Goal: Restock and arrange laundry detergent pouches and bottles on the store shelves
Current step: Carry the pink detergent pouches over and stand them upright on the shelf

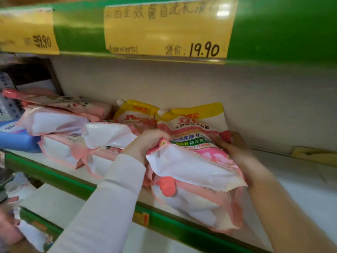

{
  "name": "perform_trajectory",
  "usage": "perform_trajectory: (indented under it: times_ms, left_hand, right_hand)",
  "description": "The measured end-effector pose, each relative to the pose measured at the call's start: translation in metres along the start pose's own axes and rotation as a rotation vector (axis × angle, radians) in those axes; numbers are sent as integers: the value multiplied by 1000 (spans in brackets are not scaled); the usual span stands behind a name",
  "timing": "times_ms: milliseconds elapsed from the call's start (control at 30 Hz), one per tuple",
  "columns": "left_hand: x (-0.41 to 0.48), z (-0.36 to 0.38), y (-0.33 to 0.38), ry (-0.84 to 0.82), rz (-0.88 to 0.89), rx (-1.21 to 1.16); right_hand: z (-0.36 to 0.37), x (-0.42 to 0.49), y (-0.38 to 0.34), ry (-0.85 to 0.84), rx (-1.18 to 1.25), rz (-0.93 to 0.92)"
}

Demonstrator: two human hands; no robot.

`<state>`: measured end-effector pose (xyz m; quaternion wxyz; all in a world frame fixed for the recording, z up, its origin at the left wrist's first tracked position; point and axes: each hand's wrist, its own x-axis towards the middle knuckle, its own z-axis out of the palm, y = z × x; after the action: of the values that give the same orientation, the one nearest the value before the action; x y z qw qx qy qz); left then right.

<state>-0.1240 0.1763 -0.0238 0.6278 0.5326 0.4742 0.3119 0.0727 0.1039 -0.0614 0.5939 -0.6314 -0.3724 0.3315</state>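
The left hand (145,143), in a white sleeve, curls its fingers round the left edge of a pink-and-white plastic detergent pouch with a yellow top (193,141). The right hand (235,148) clasps the pouch's right edge. The pouch lies tilted, spout end far, on the white shelf with a green front edge (73,183). It rests on a pink pouch with a coral screw cap (191,203), whose near end reaches over the shelf front. Just behind to the left is a second yellow-topped pouch (135,110). Further left a stack of pink-and-white pouches (60,123) lies flat, with a blue plastic bottle (16,137) at the left edge. Above, a yellow paper price label reading 19.90 (167,28) hangs on the green rail of the upper shelf (282,28).
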Motion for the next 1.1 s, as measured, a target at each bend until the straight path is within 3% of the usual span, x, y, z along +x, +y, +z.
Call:
perform_trajectory:
  times_ms: [300, 467, 800, 1100]
  left_hand:
    - [-13, -1, 14, -3, 287, 32]
    - [-31, -3, 25, -62, 285, -141]
    - [-76, -7, 38, -28, 240, -196]
    - [-128, -37, 4, 28, 190, -356]
  right_hand:
    - [-4, -7, -30, -11, -41, -236]
    - [-13, -17, -52, -18, 103, -225]
    - [-17, -44, -73, -53, 143, -141]
    - [8, -92, -75, -262, 330, -14]
